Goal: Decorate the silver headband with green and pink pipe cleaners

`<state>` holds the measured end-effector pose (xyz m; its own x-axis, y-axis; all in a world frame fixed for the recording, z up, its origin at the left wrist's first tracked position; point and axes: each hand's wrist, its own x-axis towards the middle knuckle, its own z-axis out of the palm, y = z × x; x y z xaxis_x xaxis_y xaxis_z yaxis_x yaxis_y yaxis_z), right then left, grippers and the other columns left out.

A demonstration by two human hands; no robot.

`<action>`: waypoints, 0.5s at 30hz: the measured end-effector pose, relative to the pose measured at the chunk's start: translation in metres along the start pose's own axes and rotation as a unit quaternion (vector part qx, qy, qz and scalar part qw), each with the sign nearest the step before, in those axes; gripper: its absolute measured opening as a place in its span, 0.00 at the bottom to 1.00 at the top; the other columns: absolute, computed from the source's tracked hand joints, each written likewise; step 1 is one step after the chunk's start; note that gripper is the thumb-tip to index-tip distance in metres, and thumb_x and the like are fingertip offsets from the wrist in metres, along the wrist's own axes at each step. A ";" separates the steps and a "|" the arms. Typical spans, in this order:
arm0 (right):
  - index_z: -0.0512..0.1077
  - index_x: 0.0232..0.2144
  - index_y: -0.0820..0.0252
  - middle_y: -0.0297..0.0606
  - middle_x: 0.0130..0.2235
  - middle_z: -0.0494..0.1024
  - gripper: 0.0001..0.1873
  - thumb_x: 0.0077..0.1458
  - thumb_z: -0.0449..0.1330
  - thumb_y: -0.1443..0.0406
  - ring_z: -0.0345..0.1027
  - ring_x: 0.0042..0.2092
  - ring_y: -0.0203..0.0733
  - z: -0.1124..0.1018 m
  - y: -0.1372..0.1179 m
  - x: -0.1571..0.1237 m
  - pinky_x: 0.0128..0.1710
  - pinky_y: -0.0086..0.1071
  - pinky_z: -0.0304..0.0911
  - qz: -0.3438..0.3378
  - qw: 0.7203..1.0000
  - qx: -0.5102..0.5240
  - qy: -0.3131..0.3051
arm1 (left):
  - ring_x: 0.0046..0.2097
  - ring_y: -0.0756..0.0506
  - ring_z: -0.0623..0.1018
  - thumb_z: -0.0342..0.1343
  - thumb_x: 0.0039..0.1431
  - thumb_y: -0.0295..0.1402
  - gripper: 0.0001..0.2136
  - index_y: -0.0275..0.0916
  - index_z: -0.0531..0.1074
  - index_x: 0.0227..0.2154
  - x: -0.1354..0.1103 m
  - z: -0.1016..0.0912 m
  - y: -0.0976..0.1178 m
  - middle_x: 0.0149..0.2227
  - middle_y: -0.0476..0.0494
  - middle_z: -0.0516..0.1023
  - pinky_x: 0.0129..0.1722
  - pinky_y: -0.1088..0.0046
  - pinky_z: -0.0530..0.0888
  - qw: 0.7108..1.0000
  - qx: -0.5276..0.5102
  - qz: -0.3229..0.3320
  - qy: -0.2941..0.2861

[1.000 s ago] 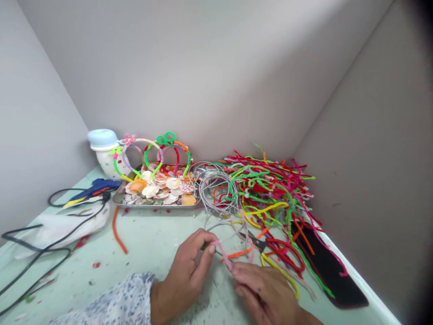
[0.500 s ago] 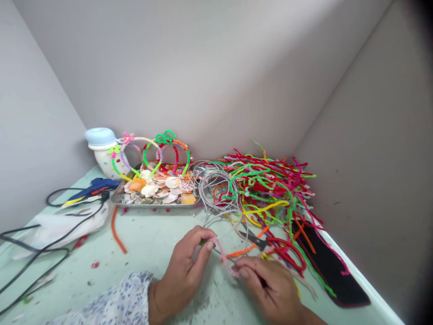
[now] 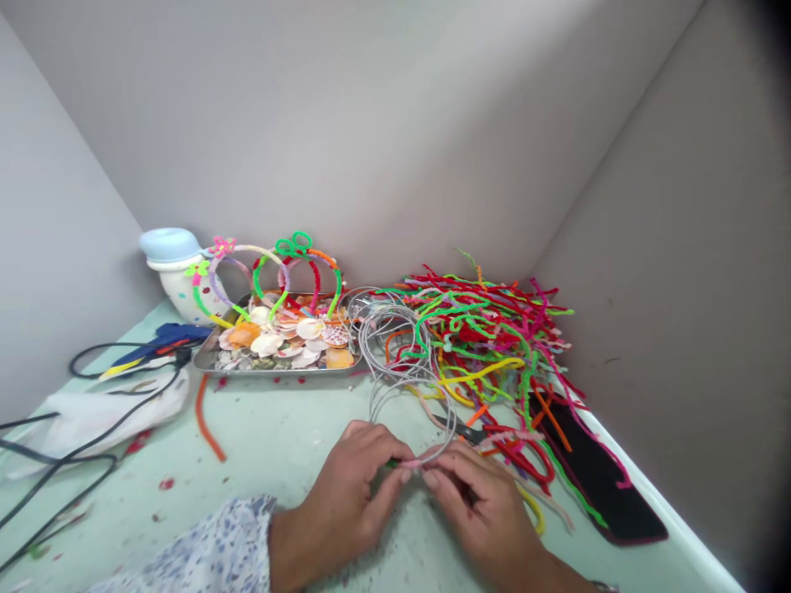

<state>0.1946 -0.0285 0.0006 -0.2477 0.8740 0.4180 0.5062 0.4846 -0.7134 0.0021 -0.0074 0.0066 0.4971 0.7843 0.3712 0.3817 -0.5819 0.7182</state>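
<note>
The fingertips of my left hand (image 3: 355,490) pinch a thin grey wire (image 3: 456,403), which loops up from the fingers toward the coil. A short pink length of pipe cleaner (image 3: 410,464) sits on the wire at those fingertips, with a bit of green beside it. Close by on the right, my right hand (image 3: 485,511) is closed, thumb and forefinger pinching the pink pipe cleaner by the wire. A pale pink strand shows behind that hand, perhaps its free end. Beyond the hands lies a coil of grey wire (image 3: 395,342). Scissors (image 3: 461,429) are partly covered by pipe cleaners.
A metal tray (image 3: 278,373) of seashells holds several pipe-cleaner-wrapped headbands (image 3: 250,249). A heap of coloured pipe cleaners (image 3: 488,317) lies back right, by a black pouch (image 3: 618,494). Left are a white jar (image 3: 185,288), a blue glue gun (image 3: 166,338) and black cables (image 3: 67,453).
My hands have come closer together, the right one moving up to the left fingertips. The pink strip that stretched between them now shows only as a short piece along the wire.
</note>
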 end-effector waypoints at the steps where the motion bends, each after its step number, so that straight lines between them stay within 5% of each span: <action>1: 0.76 0.33 0.57 0.36 0.28 0.75 0.09 0.61 0.55 0.64 0.68 0.29 0.38 0.001 0.000 0.000 0.28 0.29 0.64 0.020 1.000 0.007 -0.007 | 0.38 0.46 0.71 0.51 0.62 0.29 0.05 0.39 0.71 0.38 0.000 0.000 0.000 0.34 0.45 0.75 0.41 0.67 0.64 1.000 -0.002 0.007 -0.002; 9: 0.75 0.31 0.59 0.35 0.27 0.74 0.15 0.61 0.53 0.58 0.67 0.30 0.38 0.003 0.001 -0.002 0.31 0.29 0.64 0.141 0.983 0.103 -0.058 | 0.36 0.45 0.70 0.51 0.62 0.29 0.05 0.38 0.71 0.34 0.000 0.002 0.002 0.31 0.45 0.73 0.39 0.67 0.64 1.000 0.012 -0.006 -0.003; 15: 0.73 0.33 0.59 0.33 0.26 0.73 0.13 0.58 0.56 0.56 0.65 0.27 0.36 0.006 0.003 -0.005 0.27 0.27 0.62 0.188 0.968 0.141 -0.084 | 0.38 0.45 0.70 0.50 0.62 0.28 0.07 0.41 0.71 0.40 -0.002 0.001 0.003 0.33 0.45 0.74 0.39 0.67 0.63 1.000 0.004 -0.005 0.001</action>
<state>0.1920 -0.0315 -0.0069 -0.2319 0.9726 0.0187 0.3473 0.1007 -0.9323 0.0028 -0.0110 0.0074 0.4915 0.7904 0.3658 0.3928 -0.5760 0.7169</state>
